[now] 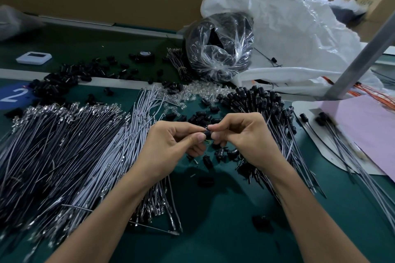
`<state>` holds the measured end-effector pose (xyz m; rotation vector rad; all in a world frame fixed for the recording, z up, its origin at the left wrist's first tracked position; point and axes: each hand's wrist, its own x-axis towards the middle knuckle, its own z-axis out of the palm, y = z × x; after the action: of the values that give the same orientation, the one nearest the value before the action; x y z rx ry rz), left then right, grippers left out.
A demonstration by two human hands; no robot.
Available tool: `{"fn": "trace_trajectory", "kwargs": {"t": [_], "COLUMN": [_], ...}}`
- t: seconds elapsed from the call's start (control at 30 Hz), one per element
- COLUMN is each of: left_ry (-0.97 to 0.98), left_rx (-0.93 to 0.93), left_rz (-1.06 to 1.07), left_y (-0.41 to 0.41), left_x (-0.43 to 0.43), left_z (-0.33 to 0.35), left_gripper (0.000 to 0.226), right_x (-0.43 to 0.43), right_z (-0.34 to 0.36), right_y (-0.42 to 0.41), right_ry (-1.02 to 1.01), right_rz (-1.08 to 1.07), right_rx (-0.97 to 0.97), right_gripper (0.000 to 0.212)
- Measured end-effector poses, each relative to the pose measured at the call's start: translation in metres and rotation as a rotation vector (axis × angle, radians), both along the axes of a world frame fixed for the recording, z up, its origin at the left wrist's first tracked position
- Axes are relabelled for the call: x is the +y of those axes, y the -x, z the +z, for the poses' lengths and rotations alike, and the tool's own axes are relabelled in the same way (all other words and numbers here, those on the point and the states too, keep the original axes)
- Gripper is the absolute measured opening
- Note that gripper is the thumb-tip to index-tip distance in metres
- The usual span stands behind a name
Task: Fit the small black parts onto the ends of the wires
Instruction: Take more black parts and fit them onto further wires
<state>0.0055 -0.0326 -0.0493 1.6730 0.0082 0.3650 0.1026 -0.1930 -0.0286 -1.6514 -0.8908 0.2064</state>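
Observation:
My left hand (171, 145) and my right hand (241, 134) meet above the green mat, fingertips together. Between them sits one small black part (207, 134), pinched by both hands; the wire end going into it is mostly hidden by my fingers. A wide fan of black and grey wires (74, 156) with metal terminals lies to the left. To the right lies a heap of wires with black parts fitted (263, 102). Loose black parts (198, 117) are scattered just beyond my hands, with a few more (222, 152) below them.
A clear bag of black parts (218, 49) and a big white plastic sack (288, 28) stand at the back. Clear small pieces (192, 92) lie mid-table. Pink paper (367, 134), a grey metal post (363, 53) and a white device (34, 57) also sit around.

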Motion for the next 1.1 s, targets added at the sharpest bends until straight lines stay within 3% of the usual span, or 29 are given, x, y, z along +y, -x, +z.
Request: {"fn": "trace_trajectory", "kwargs": {"t": [0.4,0.5,0.67,0.73,0.77,0.83,0.9,0.97,1.1], "left_ry": [0.031,0.131,0.347,0.384,0.394,0.415,0.439,0.450,0.425], "left_rx": [-0.006,0.002,0.058,0.059,0.043,-0.011,-0.060,-0.082,-0.096], "left_rz": [-0.054,-0.078,-0.325,-0.279,-0.221,-0.100,-0.003,0.060,0.120], "left_y": [0.003,0.003,0.007,0.007,0.006,0.006,0.005,0.005,0.006], "left_x": [-0.004,-0.007,-0.006,-0.004,-0.002,0.001,0.003,0.004,0.002], "left_z": [0.002,0.007,0.016,0.019,0.019,0.019,0.019,0.019,0.018], "left_gripper": [0.021,0.020,0.032,0.046,0.049,0.049,0.044,0.040,0.037], "right_x": [-0.004,-0.006,-0.036,-0.062,-0.077,-0.107,-0.130,-0.143,-0.137], "right_z": [0.002,0.007,0.026,0.040,0.048,0.065,0.079,0.088,0.087], "right_y": [-0.002,0.001,0.002,-0.002,-0.006,-0.015,-0.026,-0.041,-0.070], "right_ry": [-0.029,-0.049,-0.039,-0.129,-0.174,-0.222,-0.229,-0.130,0.308], "right_rz": [0.119,0.117,0.182,0.216,0.211,0.152,0.059,-0.064,-0.258], "right_rx": [0.160,0.093,0.087,0.190,0.235,0.241,0.202,0.167,0.029], "right_gripper": [0.029,0.030,0.012,0.006,0.014,0.022,0.015,0.009,0.011]}}
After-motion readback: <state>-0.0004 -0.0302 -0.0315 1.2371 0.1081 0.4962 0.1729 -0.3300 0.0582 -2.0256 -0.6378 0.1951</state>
